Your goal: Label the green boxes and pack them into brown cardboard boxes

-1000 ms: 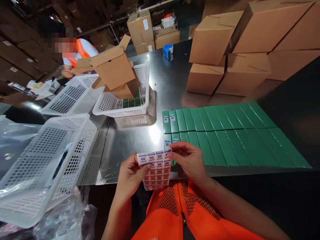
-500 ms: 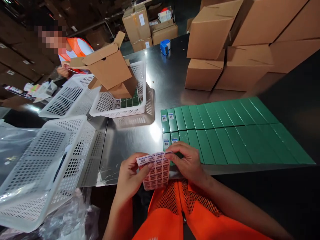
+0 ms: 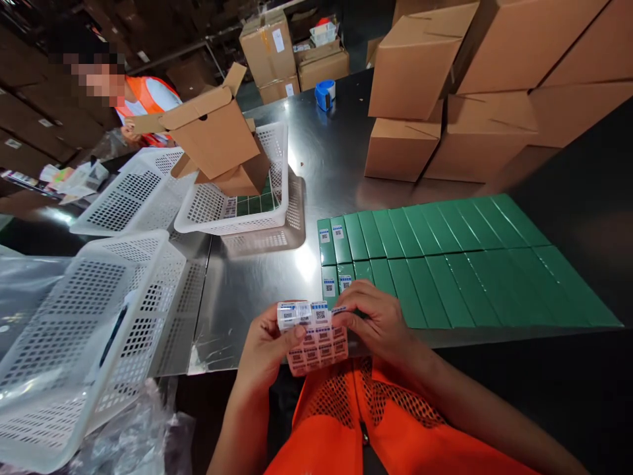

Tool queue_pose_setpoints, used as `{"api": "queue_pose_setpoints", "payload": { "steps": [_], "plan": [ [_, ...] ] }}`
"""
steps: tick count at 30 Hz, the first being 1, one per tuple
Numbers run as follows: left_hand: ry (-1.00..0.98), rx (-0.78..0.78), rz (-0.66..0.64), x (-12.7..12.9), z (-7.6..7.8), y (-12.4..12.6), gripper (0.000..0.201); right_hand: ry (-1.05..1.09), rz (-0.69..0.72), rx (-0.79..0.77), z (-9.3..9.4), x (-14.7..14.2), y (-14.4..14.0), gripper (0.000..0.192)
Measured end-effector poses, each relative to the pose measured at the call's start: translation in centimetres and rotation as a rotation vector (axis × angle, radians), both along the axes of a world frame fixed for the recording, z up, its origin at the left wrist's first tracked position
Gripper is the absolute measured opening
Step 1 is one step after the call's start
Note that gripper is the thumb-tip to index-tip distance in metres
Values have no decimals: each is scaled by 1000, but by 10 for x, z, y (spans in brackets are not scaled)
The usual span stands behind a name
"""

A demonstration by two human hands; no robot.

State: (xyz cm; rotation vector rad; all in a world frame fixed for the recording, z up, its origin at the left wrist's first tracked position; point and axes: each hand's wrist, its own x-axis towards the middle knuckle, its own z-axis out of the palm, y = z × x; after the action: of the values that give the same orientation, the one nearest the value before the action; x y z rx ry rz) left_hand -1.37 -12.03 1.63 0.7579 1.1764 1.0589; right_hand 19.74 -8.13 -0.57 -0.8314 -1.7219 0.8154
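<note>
Shifted slightly rightward since the earlier frame, the label sheet (image 3: pixel 321 349) is held at the frame's lower centre, pinched between thumb and fingers of the left hand (image 3: pixel 264 346). One label (image 3: pixel 339 310) is pinched by the right hand's (image 3: pixel 380 323) fingertips. Square codes and blue bands are printed; the wording is too small to be read.

My left hand (image 3: pixel 264 343) is closed in a pinch, its thumb (image 3: pixel 287 341) stretched toward two o'clock. My right hand (image 3: pixel 380 323) curls its fingers (image 3: pixel 362 300) toward nine, pinching against the right thumb (image 3: pixel 355 324). My bare left forearm (image 3: pixel 243 419) points to one, my bare right forearm (image 3: pixel 459 389) to ten.
</note>
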Motion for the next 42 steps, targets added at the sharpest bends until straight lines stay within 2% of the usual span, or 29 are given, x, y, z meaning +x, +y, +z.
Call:
{"api": "queue_pose_setpoints", "payload": {
  "steps": [2, 5, 7, 9, 13, 16, 20, 24, 27, 28, 31, 33, 38, 42],
  "plan": [
    [33, 23, 57, 3, -4, 0, 26, -1, -3, -21, -1, 1, -1, 23],
    [84, 60, 112, 7, -11, 0, 20, 27, -7, -104, -1, 4, -3, 14],
    [104, 70, 127, 10, -14, 1, 19, 49, -26, -177, 0, 5, -4, 6],
    [112, 64, 130, 12, -16, 1, 20, 63, -61, -232, 2, 6, -6, 9],
    [85, 23, 121, 17, -17, 2, 21, 80, -59, -231, 9, 10, -11, 4],
    [57, -16, 175, 15, -21, 3, 25, 176, -100, -243, 17, 25, -10, 5],
    [13, -78, 237, 7, -27, 2, 30, 253, -276, -445, 24, 57, 8, 19],
    [-20, -164, 190, 11, -24, -3, 35, 135, -200, -732, 21, 73, 29, 28],
    [-23, -178, 185, 20, -18, -8, 36, 107, -136, -845, 15, 67, 37, 30],
    [-21, -176, 187, 22, -17, -9, 37, 106, -117, -865, 13, 64, 39, 39],
    [-18, -188, 192, 24, -15, -13, 38, 85, -98, -891, 6, 58, 41, 87],
    [-16, -206, 204, 23, -17, -15, 38, 58, -129, -881, 2, 56, 41, 96],
    [-53, -226, 214, 21, -22, -15, 37, -2, -184, -862, -2, 56, 42, 72],
    [-76, -235, 199, 22, -25, -13, 36, -27, -200, -903, 1, 52, 43, 62]
  ]
}}
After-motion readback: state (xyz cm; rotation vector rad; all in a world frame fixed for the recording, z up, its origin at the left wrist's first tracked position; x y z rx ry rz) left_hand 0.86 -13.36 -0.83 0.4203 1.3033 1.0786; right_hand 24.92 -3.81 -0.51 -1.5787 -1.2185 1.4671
